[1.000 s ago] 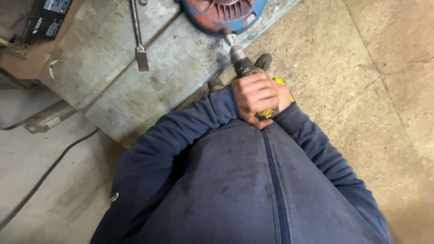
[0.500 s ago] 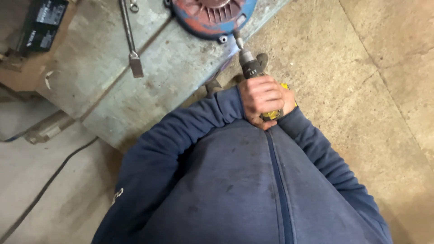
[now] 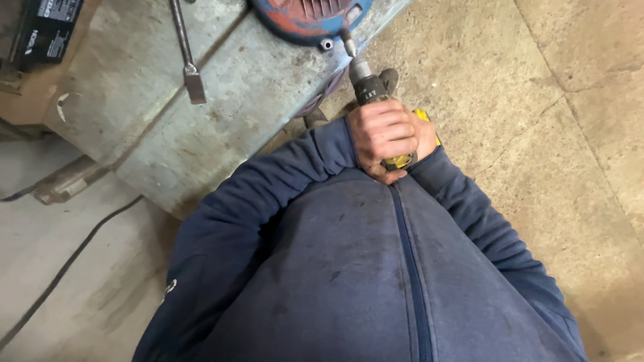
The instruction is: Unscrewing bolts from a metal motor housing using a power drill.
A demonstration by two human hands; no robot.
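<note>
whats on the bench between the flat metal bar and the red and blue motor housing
In the head view, nothing: bare grey bench top separates the metal bar from the motor housing.

A workshop is showing here: a worn grey metal workbench is standing on stained concrete floor, bearing a long steel wrench and a blue-and-red round motor housing.
</note>
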